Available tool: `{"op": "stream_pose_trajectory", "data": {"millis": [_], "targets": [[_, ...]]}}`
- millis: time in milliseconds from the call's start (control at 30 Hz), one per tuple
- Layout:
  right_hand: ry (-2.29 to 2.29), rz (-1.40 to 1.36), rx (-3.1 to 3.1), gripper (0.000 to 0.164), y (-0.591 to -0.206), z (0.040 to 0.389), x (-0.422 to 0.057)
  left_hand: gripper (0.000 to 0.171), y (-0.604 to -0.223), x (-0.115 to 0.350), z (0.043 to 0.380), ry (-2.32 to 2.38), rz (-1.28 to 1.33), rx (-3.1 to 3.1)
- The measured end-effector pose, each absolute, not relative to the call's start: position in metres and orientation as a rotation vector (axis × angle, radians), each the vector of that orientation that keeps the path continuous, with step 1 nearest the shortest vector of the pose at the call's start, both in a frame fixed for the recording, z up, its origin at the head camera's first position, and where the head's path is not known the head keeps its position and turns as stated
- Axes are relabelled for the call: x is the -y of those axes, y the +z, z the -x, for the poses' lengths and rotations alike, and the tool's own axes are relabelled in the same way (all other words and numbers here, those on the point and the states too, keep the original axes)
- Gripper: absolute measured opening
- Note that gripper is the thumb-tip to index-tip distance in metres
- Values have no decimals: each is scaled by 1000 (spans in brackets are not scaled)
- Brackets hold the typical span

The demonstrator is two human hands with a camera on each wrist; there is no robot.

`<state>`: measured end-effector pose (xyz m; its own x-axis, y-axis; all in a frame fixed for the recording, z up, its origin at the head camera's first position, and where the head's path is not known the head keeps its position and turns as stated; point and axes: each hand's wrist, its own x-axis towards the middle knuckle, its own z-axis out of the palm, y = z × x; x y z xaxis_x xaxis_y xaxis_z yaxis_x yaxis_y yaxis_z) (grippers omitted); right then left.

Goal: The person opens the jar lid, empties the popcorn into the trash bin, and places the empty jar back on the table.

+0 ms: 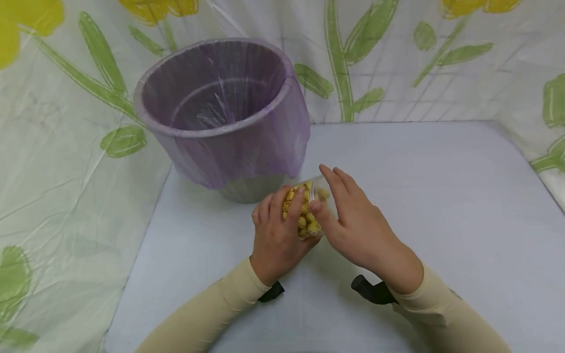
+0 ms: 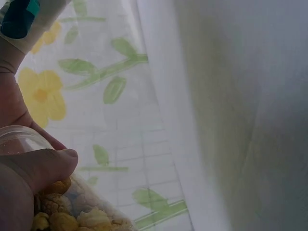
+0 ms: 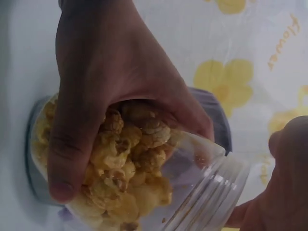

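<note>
A clear plastic jar (image 1: 302,221) of yellow, caramel-coated popcorn (image 3: 115,187) is tilted onto its side above the table. My left hand (image 1: 279,230) grips the jar's body, the fingers over the top. In the right wrist view, the left thumb presses the near side, and the threaded neck (image 3: 211,192) points toward my right hand (image 3: 284,183). In the head view the right hand (image 1: 353,223) is at the mouth end, its fingers straight and its thumb beside the neck. I cannot tell whether the palm touches the rim.
A grey bin (image 1: 251,189) with a purple liner bag (image 1: 282,142) folded over its rim stands behind the hands, to the left. White sheeting with printed flowers (image 1: 371,29) surrounds the pale table (image 1: 441,196). Black straps (image 1: 375,290) show at both wrists.
</note>
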<state>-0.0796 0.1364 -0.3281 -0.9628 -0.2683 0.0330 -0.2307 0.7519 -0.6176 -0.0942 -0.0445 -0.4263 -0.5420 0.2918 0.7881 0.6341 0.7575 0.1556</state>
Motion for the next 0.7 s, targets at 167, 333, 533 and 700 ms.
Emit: {"op": "stream_pose_trajectory", "data": {"millis": [167,333,533,700], "targets": [[-1006,417,-2923,73,-331,82,-135,94,-429,44,96,-483,683,2140],[-1045,444,-2939,66,-333,84,-136,93,-430,44,97,-473,679,2139],[-1075,475,-2929,64,-334,87,-138,102,-430,44,95,-568,697,2186],[-1122,529,-2882,67,-334,89,-143,106,-428,43,92,-653,692,2254]]}}
